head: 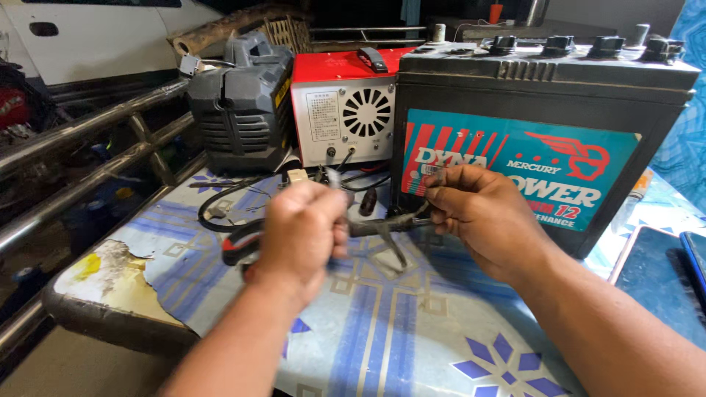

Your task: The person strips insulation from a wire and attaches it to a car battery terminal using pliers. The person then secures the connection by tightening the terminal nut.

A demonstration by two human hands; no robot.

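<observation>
From the head camera I look down on my two hands, close together over the patterned blue-and-white desk (382, 323), just in front of a large black car battery (537, 140)

My left hand (301, 231) is balled into a fist around a tool with a red-and-black handle (239, 248); the handle sticks out to the left of the fist, low toward the desk, so I take the tool's long axis to run roughly left to right. A thin metal tip (332, 178) pokes up above the knuckles, blurred, and I cannot tell what it belongs to

My right hand (489, 217) sits just to the right, its fingers (441, 197) curled and pinched on the end of a dark cable with a clamp-like metal fitting (390, 231). That piece bridges the gap between the hands, lying nearly level, its left end touching or very near my left fist and its right end inside my right grip. A thin leg of it hangs down toward the desk

So the held part lies straight between both hands, the right hand nearer the battery's face, the left nearer the desk edge

Behind them stand a red-topped charger box with a round fan grille (346, 110) and a grey engine-like machine (243, 103), with black leads (220, 209) curling on the desk below them. Chrome bars (81, 140) run along the left
</observation>
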